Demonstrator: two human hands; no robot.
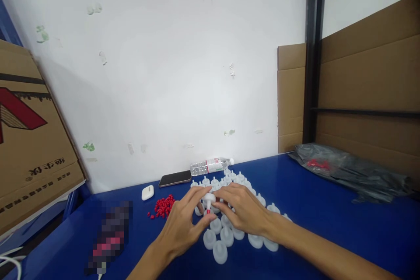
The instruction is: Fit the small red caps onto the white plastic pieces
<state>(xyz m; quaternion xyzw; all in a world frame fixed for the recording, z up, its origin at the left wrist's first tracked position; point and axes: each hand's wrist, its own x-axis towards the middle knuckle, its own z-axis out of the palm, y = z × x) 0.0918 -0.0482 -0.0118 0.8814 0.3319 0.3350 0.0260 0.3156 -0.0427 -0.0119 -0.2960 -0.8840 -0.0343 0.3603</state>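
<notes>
Between my two hands is a white nozzle cap, its narrow spout pointing down toward me with a small red tip cap at the end. My left hand is closed around it, the thumb close to the red tip and the fingers at the far side. From the right, my right hand grips the same cap with thumb and fingertips. Under and around the hands stand several translucent white nozzle caps, spouts mostly up. A pile of small red tip caps lies left of my left hand.
Behind the caps, a water bottle lies on the blue table beside a phone and a white earphone case. A blurred-out object is at left. Grey plastic bags lie at right; cardboard lines the side.
</notes>
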